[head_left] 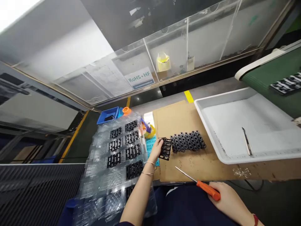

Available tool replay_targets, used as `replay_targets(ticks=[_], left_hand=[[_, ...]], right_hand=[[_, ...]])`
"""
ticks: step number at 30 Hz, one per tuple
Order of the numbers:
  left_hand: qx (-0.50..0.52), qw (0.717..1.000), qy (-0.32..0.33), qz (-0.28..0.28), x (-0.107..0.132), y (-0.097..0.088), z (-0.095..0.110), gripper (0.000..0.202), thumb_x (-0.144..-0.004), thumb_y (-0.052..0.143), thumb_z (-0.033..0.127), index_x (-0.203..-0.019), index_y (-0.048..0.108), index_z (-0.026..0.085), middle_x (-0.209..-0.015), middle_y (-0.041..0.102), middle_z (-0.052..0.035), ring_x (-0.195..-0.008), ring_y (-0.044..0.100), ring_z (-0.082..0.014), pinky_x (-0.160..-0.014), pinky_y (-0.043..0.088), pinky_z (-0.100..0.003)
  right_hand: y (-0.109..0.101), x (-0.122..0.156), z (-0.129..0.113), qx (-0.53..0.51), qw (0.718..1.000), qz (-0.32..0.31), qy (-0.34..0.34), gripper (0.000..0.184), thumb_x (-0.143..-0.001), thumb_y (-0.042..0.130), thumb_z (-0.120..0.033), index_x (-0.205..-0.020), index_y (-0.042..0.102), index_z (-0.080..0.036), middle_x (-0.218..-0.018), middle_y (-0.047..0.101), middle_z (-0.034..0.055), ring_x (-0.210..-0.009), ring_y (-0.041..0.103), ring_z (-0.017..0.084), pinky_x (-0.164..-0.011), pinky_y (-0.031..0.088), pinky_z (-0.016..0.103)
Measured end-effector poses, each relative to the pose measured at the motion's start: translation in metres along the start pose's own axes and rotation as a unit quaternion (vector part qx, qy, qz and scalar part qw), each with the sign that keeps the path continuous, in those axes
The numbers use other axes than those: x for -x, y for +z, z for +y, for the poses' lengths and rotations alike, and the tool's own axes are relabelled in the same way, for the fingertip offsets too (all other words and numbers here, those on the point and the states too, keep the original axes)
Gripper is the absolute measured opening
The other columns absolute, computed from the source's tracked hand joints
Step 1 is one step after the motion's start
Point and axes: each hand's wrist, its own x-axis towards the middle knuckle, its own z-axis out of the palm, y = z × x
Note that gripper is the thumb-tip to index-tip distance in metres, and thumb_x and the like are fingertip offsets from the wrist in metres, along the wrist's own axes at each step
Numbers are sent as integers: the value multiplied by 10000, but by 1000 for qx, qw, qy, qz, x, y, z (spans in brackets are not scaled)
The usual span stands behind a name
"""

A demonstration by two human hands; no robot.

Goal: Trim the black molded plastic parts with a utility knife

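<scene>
My left hand [156, 150] grips a black plastic slotted part [166, 149] at its edge, just left of a block of black ribbed cylindrical parts [188, 142]. Both lie over a brown cardboard sheet [183, 122]. Nearer my body, my right hand [225, 197] is closed around the orange handle of a screwdriver [208, 190]. Its thin metal shaft points up and left toward the cardboard. To the left of my left wrist, stacked clear blister trays [113, 175] hold rows of similar black parts.
A white plastic tray [244, 125] with a thin tool in it stands to the right. A green conveyor belt [275, 81] carries black parts beyond it. A blue bin [107, 115], yellow tape roll [150, 131] and blue mat [150, 147] sit ahead. A transparent panel [164, 62] spans the far side.
</scene>
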Motion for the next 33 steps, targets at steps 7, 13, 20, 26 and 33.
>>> replay_targets(ticks=[7,13,20,26,33], left_hand=[[9,1000,-5,-6,27,-11,2,315,-973,620,385,-1194,632,161,-1186,668,-84,-1021,666,-217,-891,578,-432],[12,998,-24,-60,69,-38,0,296,-960,641,376,-1163,632,160,-948,672,-25,-753,639,-144,-708,568,-325],[40,997,-3,71,112,-87,-17,418,-943,600,498,-1209,584,176,-826,677,-9,-702,655,-159,-671,557,-313],[-42,943,57,324,151,-153,-38,510,-941,471,550,-1338,496,232,-1407,592,-126,-1279,585,-260,-1076,470,-387],[-226,940,-8,255,179,-195,-95,585,-790,673,518,-1316,642,262,-1493,580,-116,-1472,405,-372,-1239,150,-618]], right_hand=[[9,-8,7,6,999,40,14,268,-849,499,-370,-597,513,-281,-580,676,-4,-580,642,256,-580,390,316],[7,-15,-9,-13,998,39,-41,264,-831,533,-374,-581,556,-291,-544,683,-2,-531,640,250,-536,412,307],[19,-30,-13,-5,992,-78,-102,193,-807,569,-354,-655,679,-311,-683,763,1,-653,711,257,-606,494,316],[30,-44,-5,30,984,-51,-168,251,-781,599,-286,-960,775,-284,-1017,803,97,-925,731,327,-794,549,384],[20,-45,-14,27,987,-35,-155,191,-863,568,-316,-926,737,-255,-893,770,90,-815,693,285,-782,509,391]])
